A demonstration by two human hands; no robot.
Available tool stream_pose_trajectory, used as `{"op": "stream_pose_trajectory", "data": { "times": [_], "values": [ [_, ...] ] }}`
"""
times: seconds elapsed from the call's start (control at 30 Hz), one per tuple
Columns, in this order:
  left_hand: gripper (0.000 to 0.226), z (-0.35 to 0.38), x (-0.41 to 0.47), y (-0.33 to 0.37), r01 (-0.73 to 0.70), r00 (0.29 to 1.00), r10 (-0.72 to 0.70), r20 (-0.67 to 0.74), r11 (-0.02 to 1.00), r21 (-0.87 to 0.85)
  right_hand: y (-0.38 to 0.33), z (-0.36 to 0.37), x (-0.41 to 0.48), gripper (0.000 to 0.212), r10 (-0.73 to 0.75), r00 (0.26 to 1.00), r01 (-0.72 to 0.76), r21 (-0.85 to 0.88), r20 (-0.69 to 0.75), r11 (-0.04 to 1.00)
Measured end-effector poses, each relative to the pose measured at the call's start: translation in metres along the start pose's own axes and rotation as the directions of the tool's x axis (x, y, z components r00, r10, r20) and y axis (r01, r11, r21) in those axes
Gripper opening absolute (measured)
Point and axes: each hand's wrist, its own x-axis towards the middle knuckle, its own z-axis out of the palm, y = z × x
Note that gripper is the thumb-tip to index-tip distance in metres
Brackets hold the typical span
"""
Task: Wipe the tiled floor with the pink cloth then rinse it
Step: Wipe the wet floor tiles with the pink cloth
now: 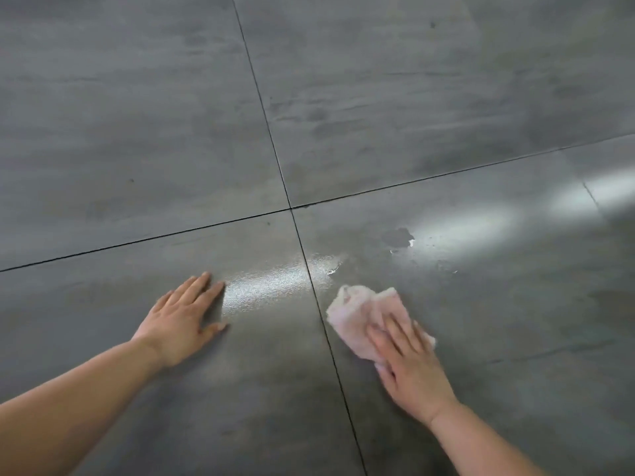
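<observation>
Pink cloth: crumpled and pale, it lies flat on the floor low in the view, just to the right of a dark grout line.
Right hand: palm down on the near half of the cloth. The fingers are straight and spread, pressing on the cloth rather than curling round it.
Left hand: flat on the bare tile across the grout line, well apart from the cloth. The fingers are straight and hold nothing; it looks like a prop for the person's weight.
Tiled floor: large grey stone-look tiles; four of them meet at a cross of grout lines above the hands.
Wet sheen: a bright, grainy gleam between the hands and beyond the cloth, which suggests damp tile.
Dark spot: a small blotch with pale flecks beside it, on the tile beyond the cloth and not touched by it.
Progress: wiping appears to be under way on the near right tile. By my reading, the spot and flecks ahead are not yet wiped.
Left to do: probably the rest of the wiping, then the rinse. No water, sink or bucket is in view.
</observation>
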Motion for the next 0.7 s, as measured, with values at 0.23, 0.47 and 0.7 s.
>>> {"op": "stream_pose_trajectory", "data": {
  "times": [0.23, 0.47, 0.7],
  "values": [
    [0.072, 0.000, -0.001, -0.006, -0.028, 0.999, 0.023, 0.049, 0.995, 0.093, -0.024, -0.024, 0.032, 0.057, 0.685, 0.709, -0.702, 0.253, 0.167, 0.666],
    [0.067, -0.008, 0.011, -0.003, -0.075, 0.992, 0.080, -0.097, 0.996, 0.050, -0.075, -0.015, 0.071, 0.055, -0.151, 0.985, 0.148, 0.047, 0.078, 0.988],
    [0.088, -0.023, 0.054, 0.009, -0.060, 0.978, 0.046, -0.205, 0.996, -0.064, 0.064, -0.016, 0.048, 0.060, 0.657, 0.754, -0.624, 0.300, -0.011, 0.721]
  ]
}}
